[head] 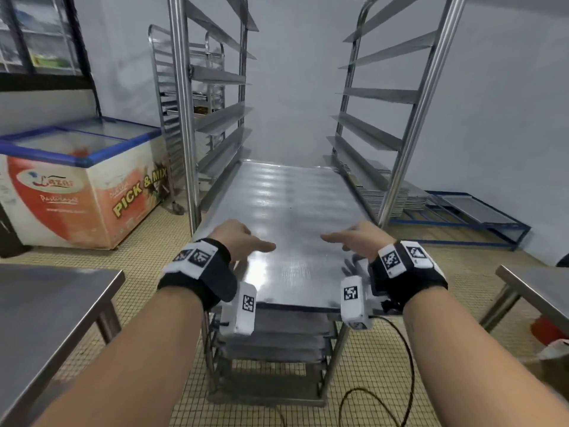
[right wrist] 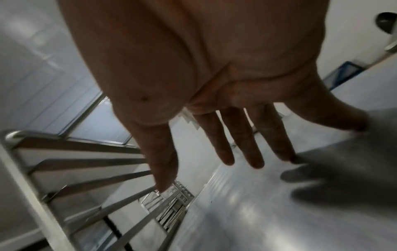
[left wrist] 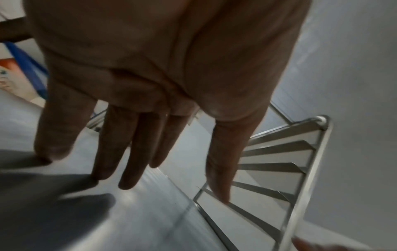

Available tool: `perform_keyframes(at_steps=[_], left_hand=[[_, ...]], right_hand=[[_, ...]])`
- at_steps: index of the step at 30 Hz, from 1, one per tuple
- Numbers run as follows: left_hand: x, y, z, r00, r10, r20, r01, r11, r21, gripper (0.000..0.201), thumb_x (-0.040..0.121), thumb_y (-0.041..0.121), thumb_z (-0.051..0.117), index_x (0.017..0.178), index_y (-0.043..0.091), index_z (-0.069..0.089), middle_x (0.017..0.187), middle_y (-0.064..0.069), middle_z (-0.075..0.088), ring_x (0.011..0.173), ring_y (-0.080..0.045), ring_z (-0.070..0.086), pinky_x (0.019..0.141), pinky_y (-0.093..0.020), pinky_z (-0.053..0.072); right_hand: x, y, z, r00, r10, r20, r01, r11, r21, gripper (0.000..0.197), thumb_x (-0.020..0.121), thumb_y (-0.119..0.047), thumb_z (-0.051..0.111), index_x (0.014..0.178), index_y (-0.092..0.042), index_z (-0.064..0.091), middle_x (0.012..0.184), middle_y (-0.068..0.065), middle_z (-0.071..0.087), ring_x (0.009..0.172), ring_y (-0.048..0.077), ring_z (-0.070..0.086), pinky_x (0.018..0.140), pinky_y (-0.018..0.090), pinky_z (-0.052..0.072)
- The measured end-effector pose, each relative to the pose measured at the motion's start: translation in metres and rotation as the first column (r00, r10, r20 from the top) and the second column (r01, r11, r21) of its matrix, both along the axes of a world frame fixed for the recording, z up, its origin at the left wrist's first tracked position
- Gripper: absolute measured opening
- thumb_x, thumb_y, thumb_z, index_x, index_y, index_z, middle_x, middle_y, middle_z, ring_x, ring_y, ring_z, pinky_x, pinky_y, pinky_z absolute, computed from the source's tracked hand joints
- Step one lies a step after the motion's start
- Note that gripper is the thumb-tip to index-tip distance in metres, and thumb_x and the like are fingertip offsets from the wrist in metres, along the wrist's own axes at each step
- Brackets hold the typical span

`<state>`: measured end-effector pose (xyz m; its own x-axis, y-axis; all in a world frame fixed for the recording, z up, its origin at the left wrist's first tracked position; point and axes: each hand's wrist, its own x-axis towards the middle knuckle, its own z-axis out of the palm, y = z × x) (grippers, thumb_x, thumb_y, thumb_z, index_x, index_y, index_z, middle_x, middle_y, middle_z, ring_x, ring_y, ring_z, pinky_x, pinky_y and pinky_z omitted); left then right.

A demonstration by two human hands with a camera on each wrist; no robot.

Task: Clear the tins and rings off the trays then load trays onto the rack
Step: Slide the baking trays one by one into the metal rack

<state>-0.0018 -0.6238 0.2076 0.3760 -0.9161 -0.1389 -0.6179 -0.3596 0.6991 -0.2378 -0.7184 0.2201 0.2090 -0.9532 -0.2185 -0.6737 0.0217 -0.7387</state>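
A bare steel tray (head: 286,217) is lying flat in the rack (head: 184,118), resting on a pair of side runners about halfway up, with its near edge sticking out toward the person and more trays (head: 277,337) sitting on the runners below it. The left hand (head: 238,240) is hovering over the tray's near left corner with its fingers (left wrist: 131,152) straight and slightly spread, holding nothing; the wrist view is showing their shadows on the metal, and whether the tips are touching it is hard to tell. The right hand (head: 354,238) is mirroring it over the near right corner, fingers (right wrist: 247,139) likewise stretched out and apart, thumb pointing inward. Empty angled runners are climbing both uprights above the tray. A second rack (head: 172,97) is standing behind on the left, beside a chest freezer (head: 80,186) with a blue-framed lid. A stack of trays (head: 397,195) is lying on a low blue frame (head: 480,223) at the right, and steel tables (head: 46,300) are flanking the person on both sides.
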Motion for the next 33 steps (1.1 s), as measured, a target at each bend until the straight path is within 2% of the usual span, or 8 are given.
perform_keyframes(at_steps=[1, 4, 7, 9, 11, 13, 18, 33], left_hand=[[-0.008, 0.01, -0.005, 1.0, -0.025, -0.019, 0.025, 1.0, 0.014, 0.068, 0.066, 0.056, 0.085, 0.116, 0.014, 0.063, 0.111, -0.004, 0.065, 0.098, -0.02, 0.06, 0.074, -0.028, 0.046], [-0.021, 0.032, -0.024, 0.985, -0.169, -0.029, 0.17, 0.984, 0.052, 0.125, 0.034, 0.066, 0.092, 0.144, 0.025, 0.046, 0.142, 0.002, 0.053, 0.126, -0.019, 0.053, 0.103, -0.037, 0.046], [-0.032, 0.047, -0.041, 0.925, -0.308, 0.221, 0.281, 0.949, 0.146, 0.124, 0.043, 0.059, 0.092, 0.15, 0.032, 0.035, 0.158, 0.007, 0.033, 0.145, -0.018, 0.031, 0.12, -0.048, 0.025], [-0.04, 0.048, -0.051, 0.84, -0.316, 0.441, 0.277, 0.949, 0.153, 0.102, 0.064, 0.036, 0.088, 0.15, 0.033, 0.033, 0.161, 0.005, 0.026, 0.149, -0.018, 0.021, 0.123, -0.053, 0.011], [-0.043, 0.044, -0.06, 0.762, -0.257, 0.594, 0.254, 0.963, 0.091, 0.083, 0.076, 0.013, 0.074, 0.147, 0.032, 0.036, 0.155, 0.004, 0.034, 0.145, -0.017, 0.029, 0.122, -0.054, 0.015], [-0.043, 0.038, -0.069, 0.701, -0.216, 0.679, 0.256, 0.966, 0.043, 0.076, 0.078, 0.011, 0.07, 0.144, 0.031, 0.037, 0.147, 0.005, 0.042, 0.138, -0.017, 0.036, 0.119, -0.053, 0.021], [-0.035, 0.02, -0.078, 0.686, -0.207, 0.698, 0.28, 0.96, 0.01, 0.076, 0.075, 0.019, 0.072, 0.142, 0.03, 0.039, 0.142, 0.008, 0.045, 0.135, -0.017, 0.037, 0.117, -0.051, 0.023], [-0.004, -0.08, -0.069, 0.664, -0.241, 0.708, 0.284, 0.957, 0.06, 0.069, 0.074, 0.013, 0.065, 0.137, 0.029, 0.042, 0.136, 0.006, 0.048, 0.13, -0.018, 0.04, 0.115, -0.055, 0.025]], right_hand=[[0.0, 0.017, -0.003, 0.999, 0.034, 0.004, -0.034, 0.999, -0.007, 0.07, 0.07, -0.055, 0.081, 0.119, -0.008, 0.065, 0.121, 0.017, 0.064, 0.1, 0.03, 0.066, 0.058, 0.017, 0.057], [-0.005, 0.05, -0.023, 0.964, 0.235, -0.123, -0.243, 0.969, -0.055, 0.11, 0.046, -0.074, 0.082, 0.137, -0.02, 0.052, 0.141, 0.006, 0.054, 0.125, 0.023, 0.055, 0.1, 0.035, 0.049], [-0.007, 0.069, -0.048, 0.844, 0.364, -0.394, -0.427, 0.9, -0.084, 0.124, 0.037, -0.079, 0.079, 0.146, -0.043, 0.033, 0.157, -0.01, 0.029, 0.145, 0.017, 0.027, 0.118, 0.051, 0.022], [-0.006, 0.074, -0.063, 0.766, 0.309, -0.563, -0.465, 0.872, -0.154, 0.112, 0.053, -0.064, 0.083, 0.147, -0.047, 0.025, 0.161, -0.011, 0.017, 0.15, 0.021, 0.009, 0.118, 0.06, 0.006], [-0.004, 0.074, -0.075, 0.732, 0.204, -0.65, -0.487, 0.824, -0.29, 0.091, 0.073, -0.035, 0.079, 0.147, -0.045, 0.026, 0.16, -0.009, 0.021, 0.15, 0.023, 0.012, 0.116, 0.062, 0.011], [-0.002, 0.071, -0.082, 0.709, 0.129, -0.693, -0.505, 0.779, -0.372, 0.081, 0.078, -0.023, 0.071, 0.145, -0.04, 0.03, 0.157, -0.009, 0.028, 0.146, 0.024, 0.021, 0.115, 0.059, 0.019], [0.003, 0.057, -0.092, 0.692, 0.11, -0.713, -0.53, 0.748, -0.399, 0.078, 0.084, -0.031, 0.066, 0.149, -0.036, 0.024, 0.158, -0.006, 0.027, 0.148, 0.027, 0.021, 0.117, 0.057, 0.018], [0.034, -0.042, -0.082, 0.698, 0.113, -0.707, -0.535, 0.738, -0.41, 0.075, 0.086, -0.029, 0.061, 0.15, -0.033, 0.023, 0.157, -0.003, 0.028, 0.147, 0.029, 0.023, 0.117, 0.057, 0.021]])
